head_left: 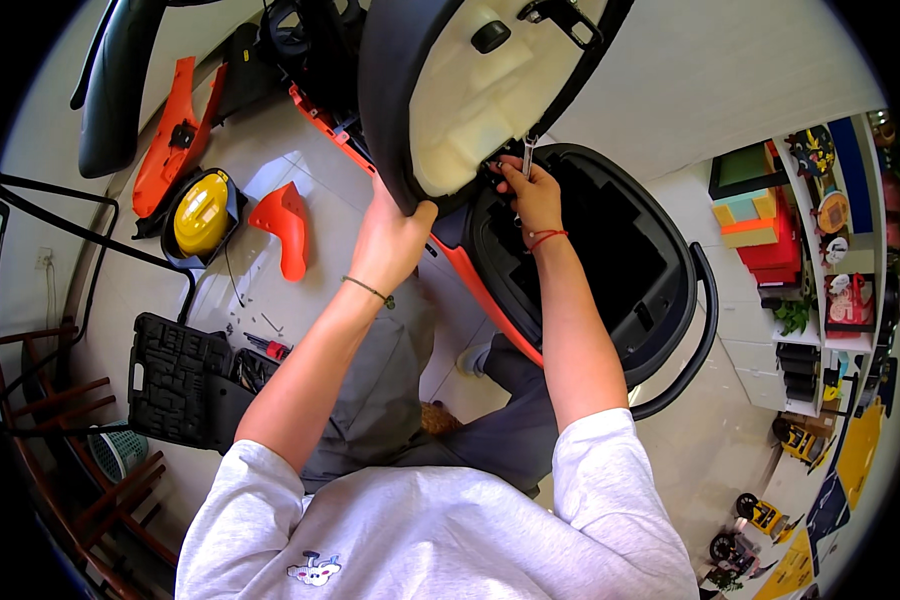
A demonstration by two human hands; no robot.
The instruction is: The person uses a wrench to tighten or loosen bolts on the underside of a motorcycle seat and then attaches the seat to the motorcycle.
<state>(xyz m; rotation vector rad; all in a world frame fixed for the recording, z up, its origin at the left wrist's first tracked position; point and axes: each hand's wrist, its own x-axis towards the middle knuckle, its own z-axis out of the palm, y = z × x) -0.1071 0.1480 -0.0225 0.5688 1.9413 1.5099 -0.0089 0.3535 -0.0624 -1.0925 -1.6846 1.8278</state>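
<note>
A motor scooter's seat (pixel 480 90) stands tipped up, its cream underside facing me. My left hand (pixel 395 235) is closed on the seat's lower black edge, thumb on the rim. By the hinge at the seat's base, my right hand (pixel 532 195) grips a silver wrench (pixel 530 155); one end sticks up past the fingers, the other shows below the hand. The fingertips partly hide the hinge. Beneath that arm gapes the black storage compartment (pixel 610 265), with the scooter's orange side panel (pixel 490 305) along its left side.
Left on the floor lie orange body panels (pixel 175 150), a curved orange piece (pixel 285 230), a rounded yellow object (pixel 201 215) in a black shell, and an opened black tool case (pixel 180 375) near small loose parts. A black grab rail (pixel 708 320) curves behind the compartment. Shelves (pixel 820 300) stand right.
</note>
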